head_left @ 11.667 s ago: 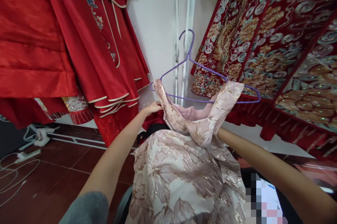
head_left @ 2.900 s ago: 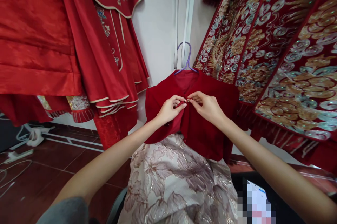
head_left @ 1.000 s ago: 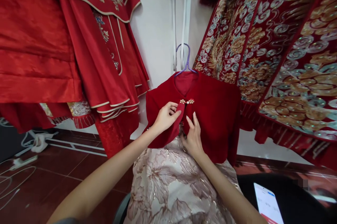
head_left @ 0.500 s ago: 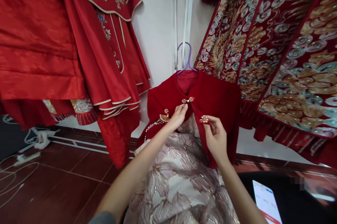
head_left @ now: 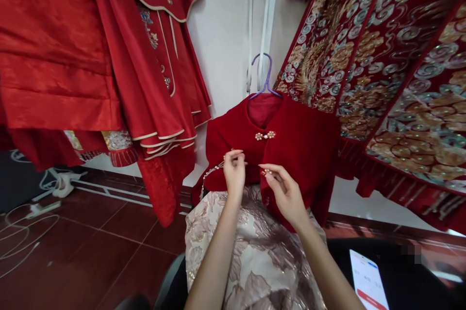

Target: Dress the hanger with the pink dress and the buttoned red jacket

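Note:
A dark red velvet jacket [head_left: 302, 130] hangs on a purple hanger [head_left: 268, 77]. A gold, pearled flower clasp [head_left: 265, 136] joins its two front edges below the collar. My left hand [head_left: 235, 169] is closed in a pinch at the left front panel, over the fan-shaped brooch, which it mostly hides. A beaded chain [head_left: 211, 171] trails from there down to the left. My right hand [head_left: 286, 188] pinches a second flower clasp [head_left: 267, 172] on the right front edge, between thumb and forefinger. A small gap lies between both hands.
Below the jacket spreads a pale floral brocade skirt [head_left: 251, 252]. Red garments [head_left: 145, 67] hang at left, a heavily embroidered red robe [head_left: 364, 72] at right. A lit phone [head_left: 367, 278] lies at lower right. White cables [head_left: 29, 232] run over the tiled floor.
My left hand has left the upper clasp and moved down and left onto the brooch. My right hand, still pinching the lower clasp, has shifted left, drawing the front edges closer together.

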Demonstrator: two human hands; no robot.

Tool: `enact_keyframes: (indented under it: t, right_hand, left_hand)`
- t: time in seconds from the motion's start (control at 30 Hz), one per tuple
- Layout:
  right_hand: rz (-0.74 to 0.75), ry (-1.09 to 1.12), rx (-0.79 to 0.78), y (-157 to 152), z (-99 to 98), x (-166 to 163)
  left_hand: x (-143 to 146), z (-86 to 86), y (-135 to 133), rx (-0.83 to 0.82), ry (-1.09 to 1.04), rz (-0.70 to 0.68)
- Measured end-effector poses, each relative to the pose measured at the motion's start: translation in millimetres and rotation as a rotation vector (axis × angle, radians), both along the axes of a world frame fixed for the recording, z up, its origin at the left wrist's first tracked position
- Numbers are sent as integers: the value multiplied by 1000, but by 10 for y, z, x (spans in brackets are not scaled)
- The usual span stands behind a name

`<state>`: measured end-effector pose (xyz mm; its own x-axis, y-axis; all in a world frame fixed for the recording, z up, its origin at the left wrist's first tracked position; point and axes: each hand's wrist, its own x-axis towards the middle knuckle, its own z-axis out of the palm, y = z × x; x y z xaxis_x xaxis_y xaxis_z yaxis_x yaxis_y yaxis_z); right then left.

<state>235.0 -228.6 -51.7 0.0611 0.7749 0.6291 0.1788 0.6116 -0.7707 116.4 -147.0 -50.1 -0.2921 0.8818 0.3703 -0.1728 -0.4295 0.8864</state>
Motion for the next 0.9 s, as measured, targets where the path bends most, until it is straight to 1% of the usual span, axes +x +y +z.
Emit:
enact_keyframes:
  t: [0.03, 0.07, 0.1, 0.13, 0.2, 0.3, 0.43, 0.53, 0.67, 0.8, 0.9]
  right_hand:
    - [-3, -13, -3, -1, -1, -18]
    - [-1, -27, -5, 4, -7, -36]
    - [8, -39, -6, 14, -17, -51]
    - [22, -48, -9, 32, -33, -64]
    - [46, -53, -18, 92, -71, -81]
    - [27, -59, -24, 240, -107, -110]
    - [-40, -113, -4, 491, -79, -190]
    - [-25, -98, -51, 634, -48, -240]
    - [-3, -89, -105, 692, -32, -254]
    - [-45, -102, -80, 702, -16, -276]
    - [-66, -116, -53, 736, 0, -303]
  left_hand:
    - [-71, -1, 37, 29, 39, 123]
    - [-133, -13, 77, 32, 71, 212]
    - [-185, -35, 119, 11, 92, 252]
    - [-229, -65, 158, -23, 102, 249]
    - [-295, -129, 222, -70, 103, 175]
    - [-350, -186, 257, -26, 106, 85]
    - [-366, -159, 231, 2, 19, 3]
    - [-361, -117, 210, -4, -28, -16]
    - [-351, -88, 200, -23, -80, -55]
    - [-343, -84, 189, -31, -86, -69]
    - [-344, -82, 176, -28, -46, -63]
